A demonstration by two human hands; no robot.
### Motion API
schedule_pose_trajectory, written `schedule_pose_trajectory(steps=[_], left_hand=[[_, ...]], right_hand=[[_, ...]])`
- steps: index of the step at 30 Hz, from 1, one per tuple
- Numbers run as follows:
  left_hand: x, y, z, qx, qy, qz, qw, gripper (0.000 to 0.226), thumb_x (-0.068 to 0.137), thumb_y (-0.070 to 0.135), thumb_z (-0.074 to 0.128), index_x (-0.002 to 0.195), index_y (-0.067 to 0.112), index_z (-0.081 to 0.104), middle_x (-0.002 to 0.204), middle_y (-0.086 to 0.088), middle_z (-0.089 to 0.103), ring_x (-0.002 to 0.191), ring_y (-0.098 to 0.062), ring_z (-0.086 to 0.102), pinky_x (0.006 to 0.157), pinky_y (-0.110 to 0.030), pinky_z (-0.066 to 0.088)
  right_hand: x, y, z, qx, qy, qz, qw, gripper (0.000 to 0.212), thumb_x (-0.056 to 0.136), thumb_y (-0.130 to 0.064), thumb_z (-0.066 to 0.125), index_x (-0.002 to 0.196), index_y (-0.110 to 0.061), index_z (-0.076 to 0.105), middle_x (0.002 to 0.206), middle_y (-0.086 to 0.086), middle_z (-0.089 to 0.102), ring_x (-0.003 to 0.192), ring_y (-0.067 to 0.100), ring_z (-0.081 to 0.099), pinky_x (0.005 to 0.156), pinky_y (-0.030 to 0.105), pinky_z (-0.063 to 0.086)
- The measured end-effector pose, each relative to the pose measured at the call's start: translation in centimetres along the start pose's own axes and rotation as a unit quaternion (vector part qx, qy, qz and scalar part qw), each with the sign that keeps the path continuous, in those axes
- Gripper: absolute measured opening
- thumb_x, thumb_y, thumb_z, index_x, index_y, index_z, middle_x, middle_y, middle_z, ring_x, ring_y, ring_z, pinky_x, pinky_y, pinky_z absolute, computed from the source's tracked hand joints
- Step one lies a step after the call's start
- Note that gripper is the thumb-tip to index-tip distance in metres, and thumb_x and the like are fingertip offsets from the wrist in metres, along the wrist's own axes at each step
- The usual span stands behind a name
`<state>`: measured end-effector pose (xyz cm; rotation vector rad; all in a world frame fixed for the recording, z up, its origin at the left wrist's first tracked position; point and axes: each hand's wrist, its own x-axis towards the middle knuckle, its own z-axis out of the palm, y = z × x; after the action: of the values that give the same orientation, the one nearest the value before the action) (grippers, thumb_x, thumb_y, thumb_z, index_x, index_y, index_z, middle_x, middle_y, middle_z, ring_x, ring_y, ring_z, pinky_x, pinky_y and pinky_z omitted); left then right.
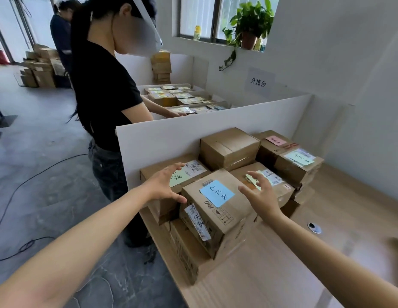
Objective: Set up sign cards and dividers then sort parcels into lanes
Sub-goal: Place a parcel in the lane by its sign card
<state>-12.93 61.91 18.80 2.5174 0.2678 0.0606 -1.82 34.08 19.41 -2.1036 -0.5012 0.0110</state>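
Note:
A pile of brown cardboard parcels sits on the wooden table (282,274) against a white divider board (171,138). The nearest top parcel (216,210) carries a blue sign card (217,193) with handwriting. My left hand (165,185) hovers spread at its left side, over a parcel with a green note (162,174). My right hand (260,196) hovers spread at its right side. Neither hand holds anything. Behind are a plain parcel (229,147) and a parcel with pink and pale green cards (289,156).
A person in a black shirt (104,96) stands left of the divider, working at a second table with small parcels in lanes (182,98). A wall sign (259,82), a potted plant (249,25) and stacked boxes on the floor (40,67) are further off. A metal grommet (314,227) is set in the table.

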Motion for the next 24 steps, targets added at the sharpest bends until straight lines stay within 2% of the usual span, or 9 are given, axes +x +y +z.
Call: schedule_pose_trajectory(steps=[2, 7, 10, 12, 14, 17, 19, 21, 24], left_hand=[[0.7, -0.3, 0.0, -0.001, -0.011, 0.009, 1.0, 0.11, 0.054, 0.049, 0.086, 0.143, 0.037, 0.022, 0.148, 0.006, 0.034, 0.137, -0.02, 0.031, 0.112, -0.043, 0.03], [2.6, -0.7, 0.1, 0.003, -0.061, 0.051, 0.997, 0.109, 0.055, 0.045, 0.088, 0.143, 0.033, 0.025, 0.149, 0.008, 0.033, 0.137, -0.015, 0.03, 0.11, -0.032, 0.025], [3.8, -1.0, 0.5, 0.003, -0.095, 0.087, 0.992, 0.107, 0.056, 0.041, 0.089, 0.143, 0.032, 0.026, 0.148, 0.008, 0.034, 0.137, -0.011, 0.03, 0.11, -0.025, 0.021], [4.3, -1.1, 0.7, 0.007, -0.112, 0.109, 0.988, 0.108, 0.056, 0.041, 0.089, 0.143, 0.034, 0.026, 0.149, 0.009, 0.033, 0.138, -0.011, 0.029, 0.113, -0.028, 0.021], [4.9, -1.3, 0.8, 0.012, -0.133, 0.128, 0.983, 0.108, 0.056, 0.042, 0.088, 0.142, 0.037, 0.024, 0.149, 0.01, 0.031, 0.138, -0.011, 0.028, 0.115, -0.034, 0.023], [5.7, -1.4, 0.9, 0.011, -0.158, 0.161, 0.974, 0.106, 0.057, 0.042, 0.087, 0.142, 0.039, 0.024, 0.151, 0.012, 0.029, 0.138, -0.01, 0.026, 0.114, -0.034, 0.022], [6.2, -1.6, 0.8, 0.009, -0.169, 0.181, 0.969, 0.109, 0.055, 0.045, 0.087, 0.143, 0.04, 0.023, 0.151, 0.013, 0.029, 0.138, -0.008, 0.026, 0.115, -0.033, 0.023], [6.7, -1.9, 0.9, 0.005, -0.18, 0.196, 0.964, 0.111, 0.052, 0.049, 0.087, 0.142, 0.044, 0.021, 0.151, 0.014, 0.029, 0.139, -0.008, 0.026, 0.116, -0.036, 0.024], [7.0, -1.9, 0.8, -0.002, -0.205, 0.213, 0.955, 0.109, 0.054, 0.049, 0.085, 0.139, 0.05, 0.017, 0.15, 0.012, 0.03, 0.138, -0.01, 0.027, 0.115, -0.04, 0.026]], right_hand=[[-0.1, 0.2, 0.0, 0.003, 0.005, 0.01, 1.0, 0.05, 0.084, -0.029, 0.071, 0.129, -0.024, 0.051, 0.136, 0.001, 0.048, 0.115, 0.01, 0.039, 0.102, 0.04, 0.037], [-0.6, 0.9, 0.3, -0.001, 0.001, 0.037, 0.999, 0.049, 0.083, -0.031, 0.071, 0.126, -0.033, 0.047, 0.141, 0.001, 0.042, 0.126, 0.016, 0.036, 0.108, 0.048, 0.035], [-1.5, 1.1, 0.8, 0.012, -0.001, 0.057, 0.998, 0.05, 0.078, -0.039, 0.073, 0.12, -0.04, 0.044, 0.137, 0.0, 0.043, 0.125, 0.016, 0.037, 0.106, 0.051, 0.04], [-2.2, 1.0, 1.3, -0.002, 0.007, 0.071, 0.997, 0.053, 0.074, -0.042, 0.073, 0.118, -0.043, 0.044, 0.137, 0.0, 0.041, 0.128, 0.022, 0.036, 0.105, 0.052, 0.04], [-2.6, 0.8, 1.8, -0.047, 0.03, 0.088, 0.995, 0.054, 0.077, -0.035, 0.075, 0.122, -0.041, 0.045, 0.146, 0.003, 0.033, 0.136, 0.027, 0.025, 0.109, 0.052, 0.034], [-3.4, 0.1, 2.3, -0.103, 0.062, 0.089, 0.989, 0.062, 0.077, -0.032, 0.076, 0.131, -0.04, 0.045, 0.159, 0.005, 0.008, 0.145, 0.031, 0.004, 0.112, 0.056, 0.023], [-4.1, -0.4, 2.7, -0.097, 0.072, 0.119, 0.986, 0.065, 0.078, -0.03, 0.075, 0.133, -0.04, 0.044, 0.159, 0.008, 0.0, 0.146, 0.031, 0.001, 0.113, 0.054, 0.021], [-5.0, -0.6, 3.2, -0.071, 0.068, 0.151, 0.984, 0.066, 0.078, -0.03, 0.075, 0.134, -0.042, 0.042, 0.158, 0.011, 0.002, 0.146, 0.032, 0.006, 0.114, 0.05, 0.024], [-6.5, -0.7, 4.1, -0.041, 0.057, 0.155, 0.985, 0.068, 0.077, -0.033, 0.076, 0.131, -0.046, 0.038, 0.149, 0.012, 0.024, 0.141, 0.031, 0.022, 0.111, 0.048, 0.033]])
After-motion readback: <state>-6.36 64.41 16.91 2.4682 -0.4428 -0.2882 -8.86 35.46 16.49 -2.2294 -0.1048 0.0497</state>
